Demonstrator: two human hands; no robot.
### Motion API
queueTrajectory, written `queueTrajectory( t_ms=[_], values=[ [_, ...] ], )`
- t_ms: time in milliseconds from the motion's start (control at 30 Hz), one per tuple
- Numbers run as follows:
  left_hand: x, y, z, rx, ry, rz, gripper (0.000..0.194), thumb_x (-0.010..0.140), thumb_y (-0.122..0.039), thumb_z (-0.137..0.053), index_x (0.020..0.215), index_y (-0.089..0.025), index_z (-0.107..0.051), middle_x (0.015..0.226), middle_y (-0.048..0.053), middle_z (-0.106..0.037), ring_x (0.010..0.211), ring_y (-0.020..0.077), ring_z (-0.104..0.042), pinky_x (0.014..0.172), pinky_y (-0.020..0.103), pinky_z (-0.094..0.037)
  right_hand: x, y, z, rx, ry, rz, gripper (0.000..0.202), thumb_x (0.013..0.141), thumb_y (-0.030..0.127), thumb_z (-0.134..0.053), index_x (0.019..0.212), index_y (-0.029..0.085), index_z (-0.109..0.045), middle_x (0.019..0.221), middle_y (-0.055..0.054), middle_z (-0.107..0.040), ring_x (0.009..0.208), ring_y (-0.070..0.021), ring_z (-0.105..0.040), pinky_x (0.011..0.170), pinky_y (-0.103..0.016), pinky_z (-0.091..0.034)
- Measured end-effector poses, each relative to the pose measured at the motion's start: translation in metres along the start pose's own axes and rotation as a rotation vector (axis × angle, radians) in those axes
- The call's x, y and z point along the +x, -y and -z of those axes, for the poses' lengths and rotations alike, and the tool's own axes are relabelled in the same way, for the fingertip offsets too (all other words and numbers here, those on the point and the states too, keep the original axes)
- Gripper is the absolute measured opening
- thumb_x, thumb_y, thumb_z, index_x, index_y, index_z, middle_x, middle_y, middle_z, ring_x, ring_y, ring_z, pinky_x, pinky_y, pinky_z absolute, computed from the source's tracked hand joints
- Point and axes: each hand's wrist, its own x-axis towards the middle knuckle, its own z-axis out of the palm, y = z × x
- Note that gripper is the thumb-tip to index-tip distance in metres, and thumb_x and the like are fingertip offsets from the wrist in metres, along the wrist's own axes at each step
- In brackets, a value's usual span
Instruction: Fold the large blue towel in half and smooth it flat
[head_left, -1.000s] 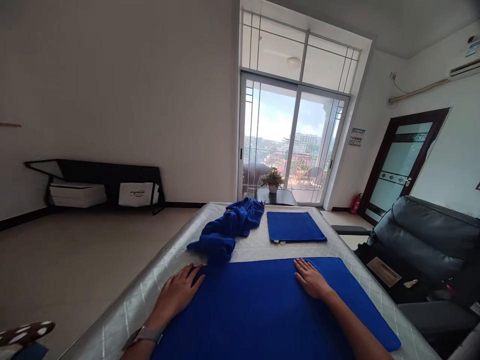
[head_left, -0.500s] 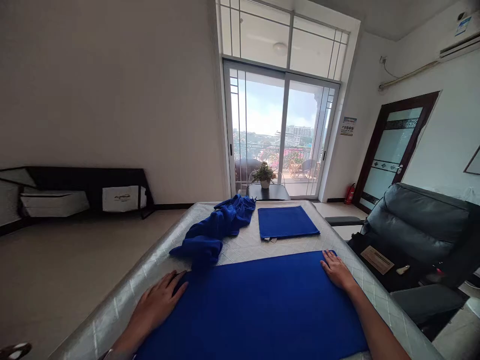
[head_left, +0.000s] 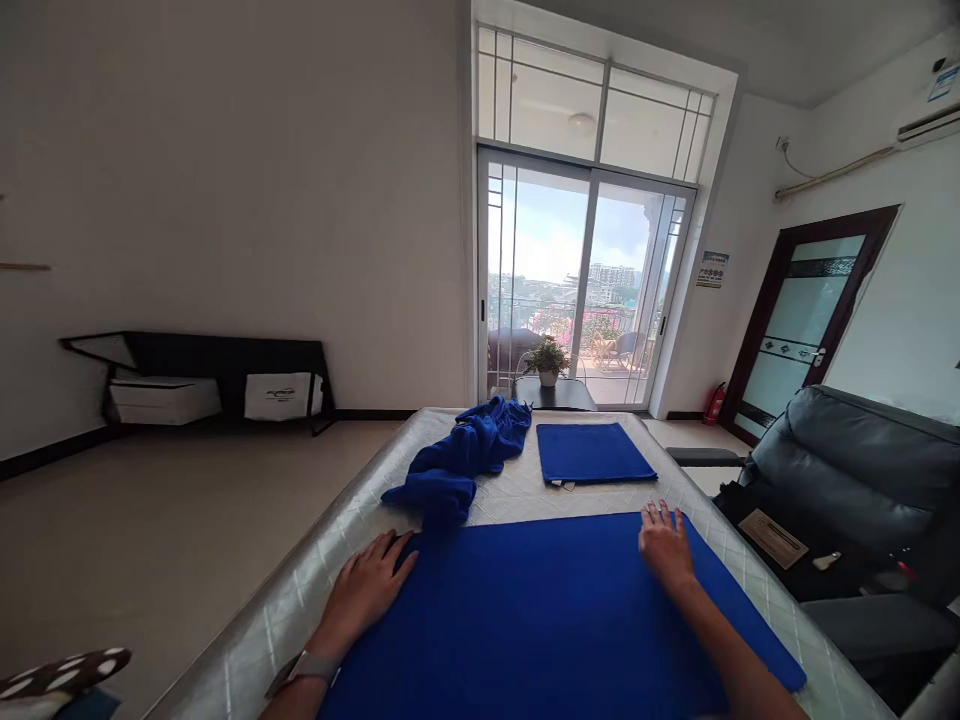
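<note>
A large blue cloth (head_left: 540,610) lies flat on the pale quilted surface (head_left: 510,500). My left hand (head_left: 369,582) rests with spread fingers on its left edge, near the far left corner. On the far right part of the cloth lies my right hand (head_left: 666,545), fingers apart, a little inside the right edge. Beyond the cloth are a crumpled blue cloth (head_left: 469,455) at the left and a folded blue cloth (head_left: 596,452) with small white tags at the right. Neither hand grips anything.
A black armchair (head_left: 870,470) holding a brown card (head_left: 772,537) stands at the right. Behind the surface are a potted plant (head_left: 547,360) and glass sliding doors. Against the left wall, a low black frame (head_left: 225,355) has white boxes by it.
The view has shifted left and slightly up. My right hand sits further inside the cloth's right edge than before, and more of that edge shows. My left hand still touches the left edge.
</note>
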Motion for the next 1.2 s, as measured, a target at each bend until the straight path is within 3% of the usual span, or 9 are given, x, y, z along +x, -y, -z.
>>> queueTrajectory(
  t_ms=[233, 333, 433, 667, 1200],
  values=[
    [-0.002, -0.001, 0.001, -0.022, -0.044, -0.012, 0.061, 0.103, -0.051, -0.033, 0.157, -0.026, -0.047, 0.168, 0.011, -0.044, 0.156, 0.0281, -0.036, 0.127, 0.051, -0.026, -0.06, 0.19, 0.019, 0.411, 0.197, 0.486, 0.073, 0.107, 0.052, -0.024, 0.165, 0.007, -0.029, 0.171, -0.012, -0.024, 0.161, -0.0245, -0.015, 0.132, -0.047, -0.011],
    [-0.001, 0.0, 0.0, -0.039, -0.055, -0.014, 0.06, 0.103, -0.05, -0.034, 0.156, -0.025, -0.048, 0.167, 0.012, -0.045, 0.155, 0.0286, -0.037, 0.127, 0.052, -0.027, -0.079, 0.242, 0.02, 0.53, 0.251, 0.605, 0.076, 0.107, 0.056, -0.026, 0.165, 0.007, -0.027, 0.172, -0.014, -0.02, 0.161, -0.0258, -0.013, 0.132, -0.05, -0.013],
    [0.001, 0.001, -0.003, -0.036, -0.075, -0.015, 0.06, 0.102, -0.05, -0.037, 0.155, -0.024, -0.05, 0.165, 0.013, -0.047, 0.154, 0.0305, -0.04, 0.126, 0.054, -0.028, -0.08, 0.272, 0.02, 0.584, 0.28, 0.643, 0.076, 0.107, 0.057, -0.027, 0.165, 0.007, -0.028, 0.172, -0.016, -0.02, 0.161, -0.0272, -0.013, 0.131, -0.052, -0.014],
    [0.006, 0.008, -0.012, -0.045, -0.093, -0.019, 0.059, 0.101, -0.051, -0.038, 0.153, -0.026, -0.051, 0.164, 0.012, -0.049, 0.152, 0.0296, -0.042, 0.126, 0.054, -0.028, -0.056, 0.293, 0.009, 0.61, 0.263, 0.6, 0.075, 0.107, 0.053, -0.029, 0.164, 0.004, -0.028, 0.171, -0.018, -0.022, 0.161, -0.0263, -0.01, 0.132, -0.051, -0.009],
    [0.01, 0.013, -0.016, -0.013, -0.068, -0.011, 0.063, 0.102, -0.053, -0.031, 0.155, -0.025, -0.049, 0.165, 0.012, -0.047, 0.152, 0.0303, -0.041, 0.125, 0.053, -0.03, -0.029, 0.273, -0.005, 0.635, 0.287, 0.515, 0.078, 0.106, 0.055, -0.028, 0.165, 0.005, -0.022, 0.173, -0.016, -0.016, 0.162, -0.0256, -0.007, 0.132, -0.05, -0.004]
  ],
)
